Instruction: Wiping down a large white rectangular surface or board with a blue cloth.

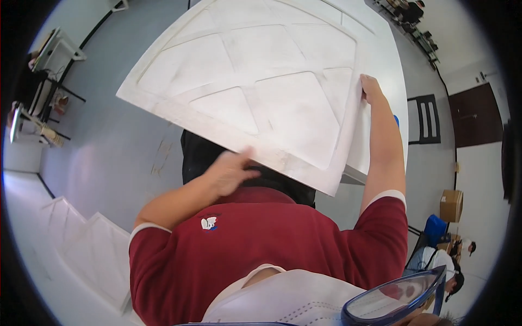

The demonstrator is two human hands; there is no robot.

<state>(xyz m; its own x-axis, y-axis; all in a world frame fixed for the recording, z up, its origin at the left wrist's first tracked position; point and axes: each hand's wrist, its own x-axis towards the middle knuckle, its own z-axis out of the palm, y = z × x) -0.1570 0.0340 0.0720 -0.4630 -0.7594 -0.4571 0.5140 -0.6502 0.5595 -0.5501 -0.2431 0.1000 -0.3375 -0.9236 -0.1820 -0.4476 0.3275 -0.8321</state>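
A large white panel [293, 108] with raised crossing ribs and shallow recesses is tilted in front of me, partly over the white table [383, 60]. My right hand [371, 89] is closed on the panel's right edge; its fingertips go out of sight behind the edge. Close to the panel's near edge is my left hand [231, 173], a little blurred, with its fingers apart. Its index fingertip comes up to that edge, but whether it touches cannot be made out.
Similar white ribbed panels [89, 255] lean at the lower left. A dark chair [425, 119] stands right of the table, with a cardboard box [451, 205] and a blue container [434, 229] nearer. People [437, 266] are at the lower right. Another workplace [51, 60] lies far left.
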